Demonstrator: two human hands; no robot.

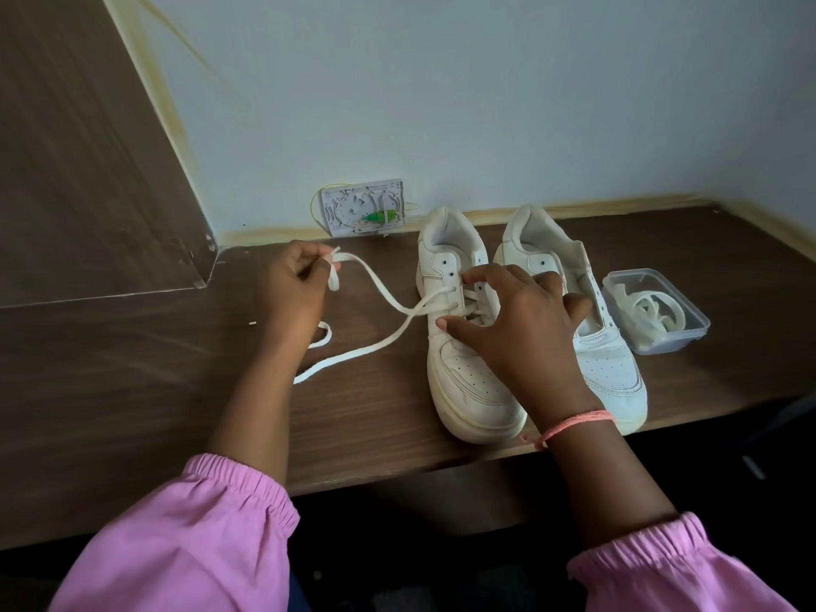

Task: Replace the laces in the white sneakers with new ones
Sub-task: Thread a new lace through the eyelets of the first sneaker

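Lace [379, 298] end hidden in left hand [293, 287]; eyelets under right hand [514, 320].

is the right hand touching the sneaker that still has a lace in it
Touching. In the head view the right hand lies spread over the left sneaker, its thumb and fingertips pressing on the eyelet rows.
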